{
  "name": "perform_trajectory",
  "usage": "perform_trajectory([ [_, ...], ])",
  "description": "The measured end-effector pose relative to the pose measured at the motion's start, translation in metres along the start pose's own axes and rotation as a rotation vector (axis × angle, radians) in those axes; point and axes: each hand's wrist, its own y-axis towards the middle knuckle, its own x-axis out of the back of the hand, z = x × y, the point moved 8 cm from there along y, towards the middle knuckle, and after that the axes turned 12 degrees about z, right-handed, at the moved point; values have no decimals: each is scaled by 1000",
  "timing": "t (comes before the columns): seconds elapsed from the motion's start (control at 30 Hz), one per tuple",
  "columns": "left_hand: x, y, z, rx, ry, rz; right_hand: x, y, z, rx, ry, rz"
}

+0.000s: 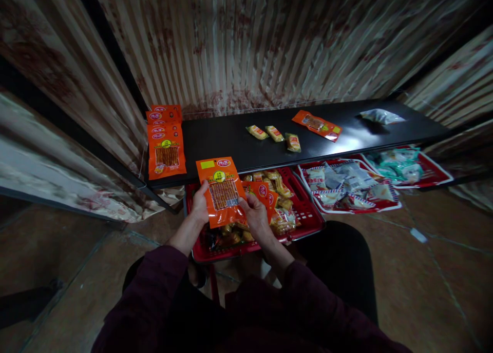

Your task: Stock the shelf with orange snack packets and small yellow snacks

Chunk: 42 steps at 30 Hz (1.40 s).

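Note:
I hold an orange snack packet (221, 189) upright in front of me with both hands. My left hand (200, 205) grips its left edge and my right hand (256, 215) grips its lower right corner, fingers closed on it. Below the hands sits a red basket (308, 220) filled with more orange packets and small yellow snack packs. A stack of matching orange packets (165, 140) lies on the left end of the black shelf (231, 142).
Three small yellow packs (274, 133), one orange packet (317, 124) and a clear bag (381, 117) lie on the shelf. Red trays of white packets (348, 183) and green packets (404, 167) sit under it to the right. Corrugated wall behind, tiled floor around.

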Motion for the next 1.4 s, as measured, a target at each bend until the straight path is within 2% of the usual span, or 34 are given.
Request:
perform_trajectory([
  [0.4,6,1,-12,-159,65,-81,10,10,2,55,-88,-59],
  [0.73,6,3,-12,-137,26,-44,10,14,3,97,-188,-51],
  [0.93,-1,0,-13,-124,30,-13,9,14,13,203,-384,-47],
  [1.07,-6,-3,-13,-116,38,6,5,10,30,321,-652,-75],
  [1.2,-7,-3,-14,-119,46,23,-11,7,42,455,-894,9],
  [1.4,-8,-3,-16,-123,66,51,-23,4,40,486,-1019,117],
])
